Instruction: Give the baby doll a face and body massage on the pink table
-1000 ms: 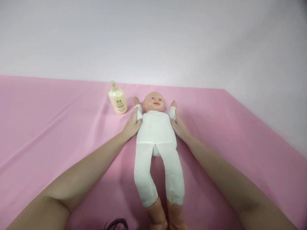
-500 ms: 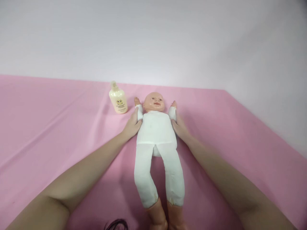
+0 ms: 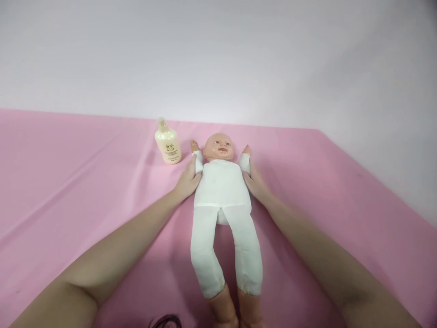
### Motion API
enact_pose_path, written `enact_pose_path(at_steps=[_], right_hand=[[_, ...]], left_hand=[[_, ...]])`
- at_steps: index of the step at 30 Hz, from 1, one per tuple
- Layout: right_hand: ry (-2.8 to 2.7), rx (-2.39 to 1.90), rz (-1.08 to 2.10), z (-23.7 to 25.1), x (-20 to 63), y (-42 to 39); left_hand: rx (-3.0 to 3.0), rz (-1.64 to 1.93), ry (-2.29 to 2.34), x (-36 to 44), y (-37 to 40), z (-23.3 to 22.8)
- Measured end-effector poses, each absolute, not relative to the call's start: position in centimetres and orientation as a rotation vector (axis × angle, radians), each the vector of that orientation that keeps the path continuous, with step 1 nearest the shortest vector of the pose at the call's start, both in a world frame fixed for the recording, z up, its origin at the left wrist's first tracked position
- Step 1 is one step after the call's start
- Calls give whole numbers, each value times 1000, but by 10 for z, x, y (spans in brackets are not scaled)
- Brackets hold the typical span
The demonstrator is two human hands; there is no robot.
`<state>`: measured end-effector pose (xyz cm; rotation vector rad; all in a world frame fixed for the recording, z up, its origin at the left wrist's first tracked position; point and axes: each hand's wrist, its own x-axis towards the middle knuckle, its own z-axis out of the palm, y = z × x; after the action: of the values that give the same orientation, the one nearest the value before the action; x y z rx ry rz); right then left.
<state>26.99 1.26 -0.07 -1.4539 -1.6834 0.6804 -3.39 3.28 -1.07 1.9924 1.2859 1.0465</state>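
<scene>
Lying flat across most of the view: a pink cloth (image 3: 85, 191) covering the surface, with a few soft creases on the left half. A pale wall (image 3: 218, 54) sits behind it.

Next in size, a doll (image 3: 221, 191) on its back, centre of the cloth, head at the far end, legs pointing toward the camera. White fabric body and legs, tan plastic head, hands and feet. Its arms are raised on either side of the head. The feet run out of the bottom edge of the view.

Both forearms come in from the bottom corners and converge on the doll's torso.

Left hand (image 3: 187, 181): pressed against the doll's side just under its raised arm, fingers (image 3: 191, 165) extended along the white sleeve, touching it. Loosely spread, not clenched. Whether they wrap round the back of the torso, cannot tell.

Right hand (image 3: 255, 183): mirror position on the other side, fingers (image 3: 248, 169) laid along the other sleeve, touching. Same loose open posture, and the grip behind the body is hidden.

Smallest: a cream bottle (image 3: 167, 143) with a printed label and narrow cap, upright on the cloth, just beside the doll's hand and near the left fingertips, touching neither.

A dark strand shows at the bottom edge, too cropped to identify.
</scene>
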Motion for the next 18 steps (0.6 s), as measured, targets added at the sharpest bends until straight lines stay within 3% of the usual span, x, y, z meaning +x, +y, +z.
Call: enact_pose_path(at_steps=[18], right_hand=[[-1685,-1480,696,1,270,12]], left_hand=[[1984,1036,1297,-33,32,-9]])
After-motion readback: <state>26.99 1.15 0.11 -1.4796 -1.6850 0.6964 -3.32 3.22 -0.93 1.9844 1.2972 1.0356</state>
